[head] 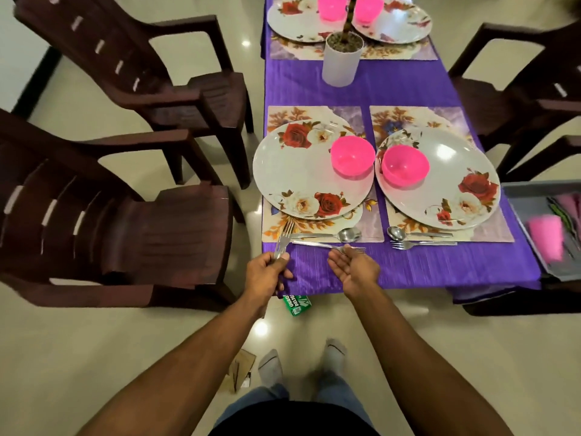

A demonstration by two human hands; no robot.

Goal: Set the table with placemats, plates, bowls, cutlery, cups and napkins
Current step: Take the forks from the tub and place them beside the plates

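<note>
1. The left hand (267,272) is curled round the handles of a bunch of forks (284,236), tines pointing away from the person, over the near left corner of the nearest placemat (273,229).
2. The right hand (353,269) lies open, palm up and fingers relaxed, its fingertips at the tine end of a loose fork (327,246) lying crosswise on the cloth (440,265); whether they touch it I cannot tell.
3. Just beyond that fork a spoon (333,236) lies on the mat's near edge, and beyond it a floral plate (298,171) carries a pink bowl (352,155).
4. To the right of the right hand the second setting looks equally far along: mat (500,229), plate (452,184), bowl (405,165), plus a spoon and fork pair (421,240).
5. Far beyond both hands, past a white pot (341,62), two more plates with pink bowls sit on mats (their far halves are cut off by the frame, so any cutlery there is out of sight).
6. Judging by this, mats, plates and bowls are done, and cutlery is roughly half done, with the held forks probably meant for the far places.
7. No cups or napkins are laid at any setting in view. A grey tray (522,196) far to the right holds blurred pink items, perhaps cups, and something dark, hard to make out.
8. Brown chairs (141,221) stand left of the left hand.
</note>
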